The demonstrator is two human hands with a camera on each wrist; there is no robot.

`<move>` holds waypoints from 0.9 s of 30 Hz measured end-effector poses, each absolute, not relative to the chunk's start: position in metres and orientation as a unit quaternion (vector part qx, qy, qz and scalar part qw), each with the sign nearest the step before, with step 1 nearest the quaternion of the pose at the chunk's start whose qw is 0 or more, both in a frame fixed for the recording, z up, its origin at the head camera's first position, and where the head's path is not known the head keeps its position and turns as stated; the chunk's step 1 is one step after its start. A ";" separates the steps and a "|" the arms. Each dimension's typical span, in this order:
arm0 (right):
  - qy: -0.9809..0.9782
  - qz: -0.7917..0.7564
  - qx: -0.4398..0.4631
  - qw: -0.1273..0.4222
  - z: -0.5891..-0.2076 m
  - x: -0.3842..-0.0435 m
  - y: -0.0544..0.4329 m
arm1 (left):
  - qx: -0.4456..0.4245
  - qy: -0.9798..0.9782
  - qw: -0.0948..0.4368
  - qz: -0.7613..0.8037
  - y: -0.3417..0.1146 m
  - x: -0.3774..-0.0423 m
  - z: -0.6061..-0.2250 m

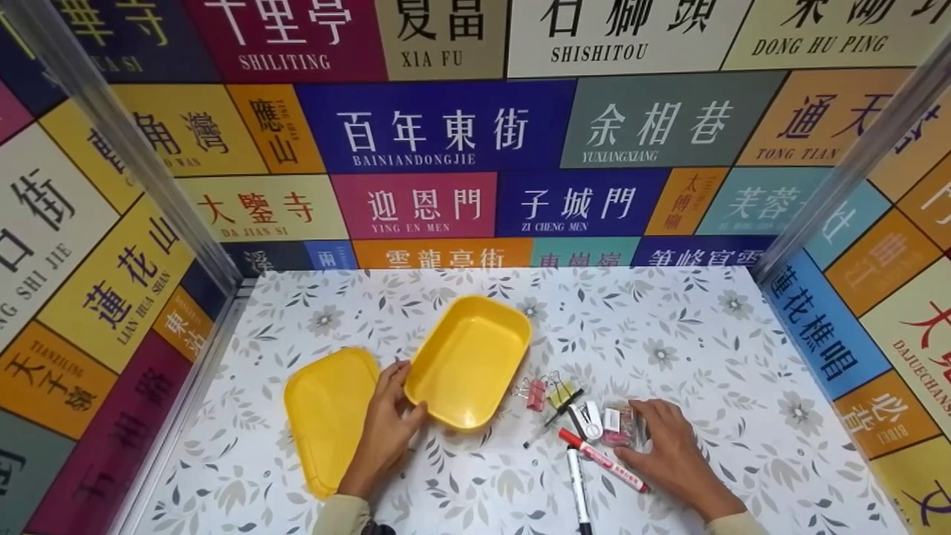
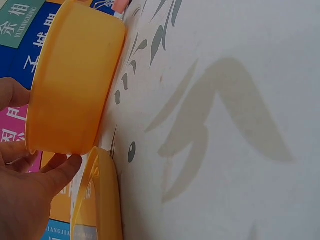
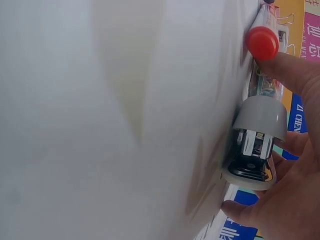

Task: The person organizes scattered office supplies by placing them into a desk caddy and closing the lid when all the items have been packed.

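Note:
In the head view my left hand [image 1: 390, 420] grips the near-left corner of a yellow plastic box [image 1: 472, 364], fingers at its rim and thumb at the near wall. The box is upright and bare inside. A matching yellow lid [image 1: 327, 416] lies to its left, partly behind the forearm. My right hand [image 1: 665, 446] curves round a small clear box [image 1: 615, 427] with colourful contents and a white label. Close by its fingers, a grey-white stapler [image 3: 260, 120] shows in the right wrist view. Whether the right fingers hold either is something I cannot tell.
Left of the clear box lie a pink binder clip [image 1: 532, 394], a yellow-green one [image 1: 562, 395] and a thin dark pen [image 1: 553, 417]. A red marker [image 1: 605, 461] and a white marker with a black cap [image 1: 577, 490] lie nearer. Printed panels [image 1: 416, 204] enclose the table.

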State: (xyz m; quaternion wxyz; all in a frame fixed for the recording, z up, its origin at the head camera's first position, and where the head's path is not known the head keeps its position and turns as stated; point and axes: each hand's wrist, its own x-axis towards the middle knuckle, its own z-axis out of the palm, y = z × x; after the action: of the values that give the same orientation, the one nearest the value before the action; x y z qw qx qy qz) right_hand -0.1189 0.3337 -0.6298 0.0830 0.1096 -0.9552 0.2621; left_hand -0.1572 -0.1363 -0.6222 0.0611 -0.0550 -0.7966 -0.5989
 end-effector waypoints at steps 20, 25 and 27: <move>-0.948 0.270 0.115 0.126 -0.629 -0.116 0.335 | -0.042 -0.806 0.046 -0.588 -0.135 -0.155 -0.619; -0.944 0.263 0.127 0.156 -0.628 -0.115 0.337 | -0.045 -0.800 0.046 -0.597 -0.135 -0.156 -0.619; -0.941 0.261 0.134 0.168 -0.628 -0.114 0.338 | -0.044 -0.801 0.047 -0.596 -0.135 -0.157 -0.619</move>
State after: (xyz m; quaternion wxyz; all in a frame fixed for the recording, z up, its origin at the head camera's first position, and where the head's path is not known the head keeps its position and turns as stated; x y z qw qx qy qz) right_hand -0.1145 0.3381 -0.6276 0.1682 0.1344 -0.9409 0.2615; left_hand -0.1569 -0.1347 -0.6194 0.0475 -0.0442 -0.8007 -0.5955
